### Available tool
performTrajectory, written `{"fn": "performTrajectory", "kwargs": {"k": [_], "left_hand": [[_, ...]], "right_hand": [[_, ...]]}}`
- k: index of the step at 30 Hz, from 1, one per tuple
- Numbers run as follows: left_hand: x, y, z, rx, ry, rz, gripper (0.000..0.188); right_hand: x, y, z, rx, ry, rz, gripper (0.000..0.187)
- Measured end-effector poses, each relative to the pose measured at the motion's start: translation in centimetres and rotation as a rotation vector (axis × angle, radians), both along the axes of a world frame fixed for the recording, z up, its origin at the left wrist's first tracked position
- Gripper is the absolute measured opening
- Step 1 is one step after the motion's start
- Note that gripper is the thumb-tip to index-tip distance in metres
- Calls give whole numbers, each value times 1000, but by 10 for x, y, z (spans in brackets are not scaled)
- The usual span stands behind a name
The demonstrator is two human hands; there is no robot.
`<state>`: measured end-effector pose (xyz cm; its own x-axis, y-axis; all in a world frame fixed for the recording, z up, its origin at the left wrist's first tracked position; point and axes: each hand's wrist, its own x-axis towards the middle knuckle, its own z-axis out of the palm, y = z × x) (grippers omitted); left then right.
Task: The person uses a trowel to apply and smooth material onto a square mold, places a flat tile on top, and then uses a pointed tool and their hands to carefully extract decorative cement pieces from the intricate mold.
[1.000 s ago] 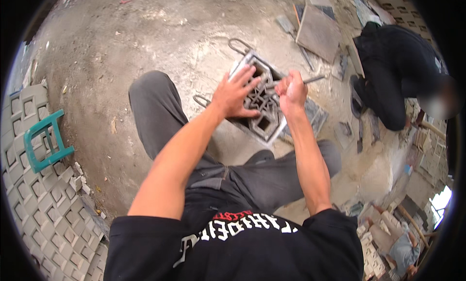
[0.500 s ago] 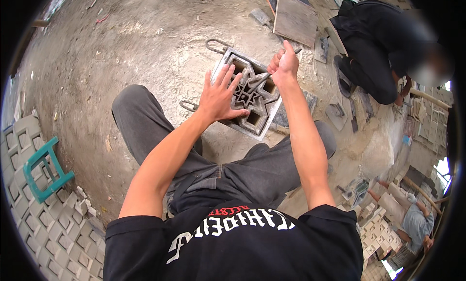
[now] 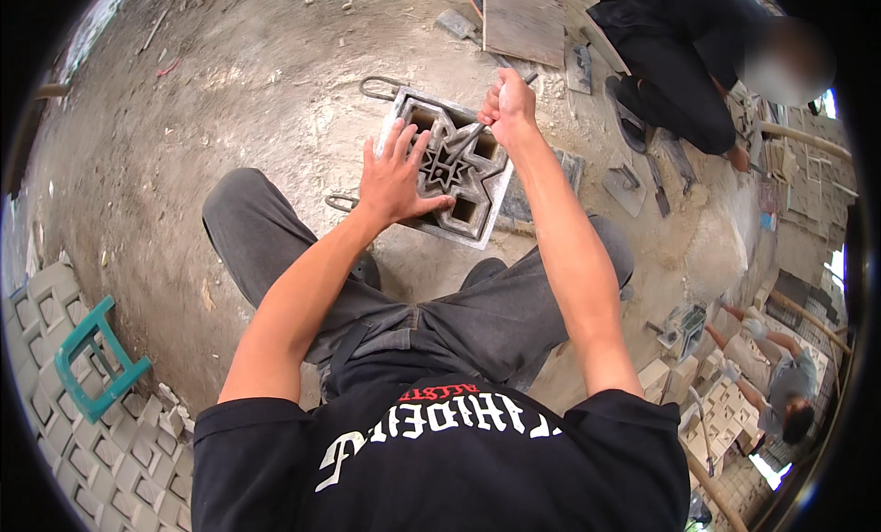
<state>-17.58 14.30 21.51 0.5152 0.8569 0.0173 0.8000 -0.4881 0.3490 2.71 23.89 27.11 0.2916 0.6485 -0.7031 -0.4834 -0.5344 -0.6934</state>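
Observation:
A square grey metal mould [image 3: 496,194] lies on the dusty ground between my knees, with a star-shaped pattern and several deep openings. My left hand [image 3: 393,178] rests on its left side, palm down and fingers spread. Closed in a fist above the far right edge, my right hand [image 3: 510,104] grips a thin dark metal rod [image 3: 469,139]. The rod slants down to the star at the mould's middle, while its other end sticks out past my fist. Wire loop handles [image 3: 375,78] project from the mould's left side.
Boards [image 3: 524,22] and trowels [image 3: 626,187] lie beyond and right of the mould. A crouching person [image 3: 674,82] works at the far right; another [image 3: 780,376] bends over blocks at the lower right. Left, a teal stool [image 3: 99,359] stands by rows of patterned blocks [image 3: 87,468].
The whole view has shifted, so the mould and my hands appear farther left. The rod's lower end now reaches into the star. My left hand stays spread on the mould.

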Motion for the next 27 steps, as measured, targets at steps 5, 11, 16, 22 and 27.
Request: {"fn": "performTrajectory", "kwargs": {"k": [5, 11, 16, 22, 27], "left_hand": [[0, 0, -1, -3, 7, 9, 112], [1, -1, -2, 10, -10, 17, 109], [-2, 0, -18, 50, 12, 27, 101], [6, -2, -3, -11, -57, 35, 92], [-2, 1, -17, 45, 66, 5, 103]], "right_hand": [[-23, -18, 22, 208, -68, 186, 46], [-48, -77, 30, 526, -390, 531, 58], [-61, -116, 40, 777, -618, 825, 44], [-80, -150, 24, 1098, -874, 914, 31], [-67, -118, 22, 836, -651, 559, 38]]}}
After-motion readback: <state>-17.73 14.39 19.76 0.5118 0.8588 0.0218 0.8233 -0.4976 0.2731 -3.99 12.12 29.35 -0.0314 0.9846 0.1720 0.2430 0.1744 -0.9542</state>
